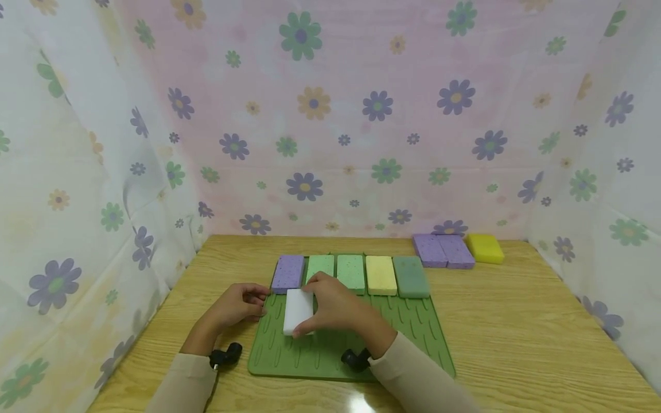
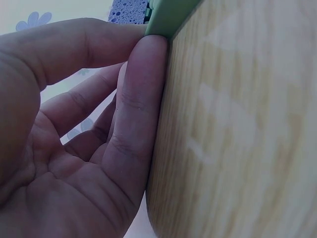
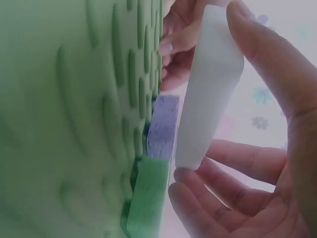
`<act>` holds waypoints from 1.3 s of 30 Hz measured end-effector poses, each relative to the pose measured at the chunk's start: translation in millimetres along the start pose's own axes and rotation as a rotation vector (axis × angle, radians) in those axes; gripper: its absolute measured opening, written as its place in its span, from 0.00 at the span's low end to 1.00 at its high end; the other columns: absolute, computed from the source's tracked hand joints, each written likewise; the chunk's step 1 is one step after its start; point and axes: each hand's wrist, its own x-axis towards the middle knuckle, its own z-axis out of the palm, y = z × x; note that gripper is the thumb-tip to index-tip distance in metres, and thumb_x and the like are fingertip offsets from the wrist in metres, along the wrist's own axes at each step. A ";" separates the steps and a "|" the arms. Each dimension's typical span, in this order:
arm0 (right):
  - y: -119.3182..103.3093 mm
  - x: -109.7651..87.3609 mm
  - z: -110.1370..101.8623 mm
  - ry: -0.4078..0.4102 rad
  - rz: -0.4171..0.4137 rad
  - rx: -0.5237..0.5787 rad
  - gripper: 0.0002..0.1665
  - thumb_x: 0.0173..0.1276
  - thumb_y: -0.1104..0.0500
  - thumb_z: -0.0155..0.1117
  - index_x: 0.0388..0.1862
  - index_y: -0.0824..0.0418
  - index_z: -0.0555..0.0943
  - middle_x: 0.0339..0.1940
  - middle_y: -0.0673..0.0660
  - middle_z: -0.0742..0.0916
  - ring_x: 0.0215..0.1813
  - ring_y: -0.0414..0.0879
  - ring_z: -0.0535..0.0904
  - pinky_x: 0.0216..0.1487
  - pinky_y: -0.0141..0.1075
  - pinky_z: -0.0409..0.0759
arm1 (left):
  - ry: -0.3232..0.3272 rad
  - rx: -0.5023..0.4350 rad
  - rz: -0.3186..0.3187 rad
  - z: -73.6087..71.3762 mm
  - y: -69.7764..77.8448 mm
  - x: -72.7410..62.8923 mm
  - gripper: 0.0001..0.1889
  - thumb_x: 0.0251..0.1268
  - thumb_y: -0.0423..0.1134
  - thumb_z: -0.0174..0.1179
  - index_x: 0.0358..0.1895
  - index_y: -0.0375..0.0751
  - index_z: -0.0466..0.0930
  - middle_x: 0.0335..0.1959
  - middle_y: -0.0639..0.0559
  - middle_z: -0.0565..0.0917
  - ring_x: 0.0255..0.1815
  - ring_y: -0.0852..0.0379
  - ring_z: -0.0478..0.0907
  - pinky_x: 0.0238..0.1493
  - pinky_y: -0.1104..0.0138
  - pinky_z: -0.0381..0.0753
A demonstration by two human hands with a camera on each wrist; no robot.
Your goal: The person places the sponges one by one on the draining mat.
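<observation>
My right hand [image 1: 335, 304] grips a white sponge [image 1: 298, 311] by its two ends, thumb at the near end and fingers at the far end. The right wrist view shows this sponge [image 3: 210, 89] tilted, close over the ribbed green mat [image 1: 330, 361]. At the mat's left edge is my left hand [image 1: 234, 304], its thumb and index fingertips touching the rim and its other fingers loosely bent. Along the mat's far side lie a purple sponge [image 1: 288, 273], two light green sponges [image 1: 351, 274], a pale yellow sponge [image 1: 381, 275] and a dark green sponge [image 1: 411, 276].
Two purple sponges [image 1: 444, 251] lie side by side at the table's back right, with a bright yellow sponge [image 1: 484, 248] next to them. A flowered cloth [image 1: 351, 126] rises behind the wooden table [image 1: 521, 332] and along both sides. Black wrist cameras are strapped to both wrists.
</observation>
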 end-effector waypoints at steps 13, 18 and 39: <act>-21.5 18.0 31.8 0.022 0.080 0.041 0.53 0.43 0.32 0.87 0.64 0.60 0.83 0.60 0.54 0.80 0.50 0.41 0.74 0.39 0.28 0.77 | -0.027 0.053 0.047 -2.4 -2.1 -2.1 0.09 0.65 0.29 0.66 0.47 0.31 0.86 0.43 0.43 0.86 0.41 0.52 0.85 0.42 0.59 0.90; -25.9 22.1 40.7 0.050 0.090 0.033 0.52 0.42 0.34 0.88 0.62 0.60 0.84 0.59 0.54 0.81 0.51 0.42 0.74 0.39 0.28 0.77 | -0.024 0.057 0.050 -2.3 -3.2 -0.8 0.08 0.65 0.30 0.65 0.45 0.32 0.87 0.44 0.44 0.86 0.41 0.52 0.84 0.42 0.59 0.90; -25.2 19.9 42.3 -0.031 0.092 0.010 0.53 0.43 0.41 0.90 0.65 0.63 0.80 0.61 0.57 0.79 0.53 0.43 0.75 0.48 0.32 0.79 | -0.021 0.063 0.024 -2.1 -2.0 0.3 0.07 0.66 0.31 0.66 0.44 0.32 0.87 0.43 0.45 0.86 0.40 0.53 0.84 0.41 0.60 0.89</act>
